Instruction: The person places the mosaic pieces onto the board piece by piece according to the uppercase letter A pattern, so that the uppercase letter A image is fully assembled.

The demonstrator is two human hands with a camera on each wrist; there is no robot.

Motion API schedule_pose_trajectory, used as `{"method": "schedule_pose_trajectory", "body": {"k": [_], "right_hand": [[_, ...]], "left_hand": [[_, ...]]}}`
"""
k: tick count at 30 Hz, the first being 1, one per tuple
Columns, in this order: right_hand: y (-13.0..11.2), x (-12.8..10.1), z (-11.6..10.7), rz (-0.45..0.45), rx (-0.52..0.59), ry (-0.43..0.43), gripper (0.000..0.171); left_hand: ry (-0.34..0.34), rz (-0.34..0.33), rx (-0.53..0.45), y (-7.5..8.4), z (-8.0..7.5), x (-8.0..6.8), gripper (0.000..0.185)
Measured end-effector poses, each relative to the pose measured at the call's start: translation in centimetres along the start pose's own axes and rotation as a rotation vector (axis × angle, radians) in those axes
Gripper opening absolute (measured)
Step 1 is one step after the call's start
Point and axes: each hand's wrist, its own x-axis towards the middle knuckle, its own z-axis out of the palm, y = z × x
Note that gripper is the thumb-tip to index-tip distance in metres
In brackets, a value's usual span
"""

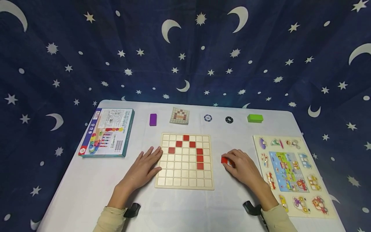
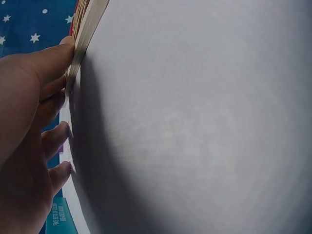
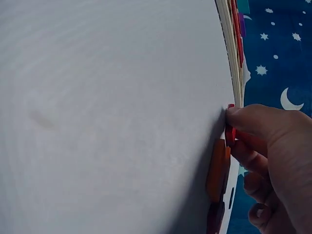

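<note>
A pale wooden grid board (image 1: pixel 181 183) lies mid-table, with several red square tiles (image 1: pixel 200 158) set in its cells in an arch that runs down the right side. My left hand (image 1: pixel 142 170) rests at the board's left edge, fingers spread, thumb and fingertips touching the frame. To the right of the board, my right hand (image 1: pixel 242 168) pinches a red tile (image 1: pixel 224 160) between thumb and fingers, close over the table. In the right wrist view, an orange tile (image 3: pixel 215 170) and a dark red tile (image 3: pixel 214 217) lie below that hand; from above it mostly hides them.
Behind the board are a pattern card (image 1: pixel 179 116), a purple block (image 1: pixel 153 120), two chips, one white-and-blue (image 1: pixel 207 118) and one black (image 1: pixel 229 120), and a green block (image 1: pixel 255 118). A boxed game (image 1: pixel 107 132) is at left, a picture puzzle (image 1: pixel 292 172) at right.
</note>
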Motion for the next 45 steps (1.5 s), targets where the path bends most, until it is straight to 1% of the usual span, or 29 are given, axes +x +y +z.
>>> {"method": "schedule_pose_trajectory", "body": {"k": [4, 8, 11, 16, 21, 24, 27, 30, 34, 41, 45], "right_hand": [[-0.4, 0.4, 0.1, 0.011, 0.014, 0.057, 0.030], [-1.7, 1.3, 0.3, 0.017, 0.037, 0.088, 0.029], [-3.2, 2.2, 0.5, 0.004, 0.053, 0.072, 0.030], [-6.3, 4.0, 1.3, -0.050, 0.086, 0.041, 0.032], [-10.6, 6.2, 3.1, -0.122, 0.118, -0.013, 0.028], [-13.0, 7.4, 4.4, -0.161, 0.103, -0.043, 0.028], [-14.7, 8.1, 5.1, -0.177, 0.083, -0.060, 0.029], [-15.6, 8.5, 5.5, -0.173, 0.071, -0.073, 0.029], [-16.1, 8.7, 5.8, -0.175, 0.069, -0.072, 0.028], [-16.2, 8.7, 6.1, -0.189, 0.053, -0.073, 0.027], [-16.0, 8.6, 5.9, -0.177, 0.057, -0.081, 0.029]], "left_hand": [[-0.003, 0.002, 0.001, 0.0, 0.1, 0.1, 0.069], [-0.007, -0.003, 0.005, 0.2, 0.0, 0.1, 0.069], [-0.009, -0.007, 0.010, 0.3, -0.2, 0.0, 0.070], [-0.006, -0.002, 0.011, 0.3, -0.3, 0.0, 0.070], [-0.004, -0.011, 0.012, -0.1, -0.4, -0.2, 0.070], [-0.001, -0.014, 0.008, -0.2, -0.3, -0.2, 0.070], [-0.003, -0.007, 0.007, 0.0, -0.2, 0.0, 0.070], [-0.006, -0.005, 0.009, 0.1, -0.2, 0.1, 0.069], [-0.006, -0.008, 0.014, 0.1, -0.2, 0.0, 0.069], [-0.006, -0.004, 0.007, 0.1, -0.2, 0.0, 0.069], [-0.005, -0.005, 0.009, 0.2, -0.2, 0.0, 0.069]]}}
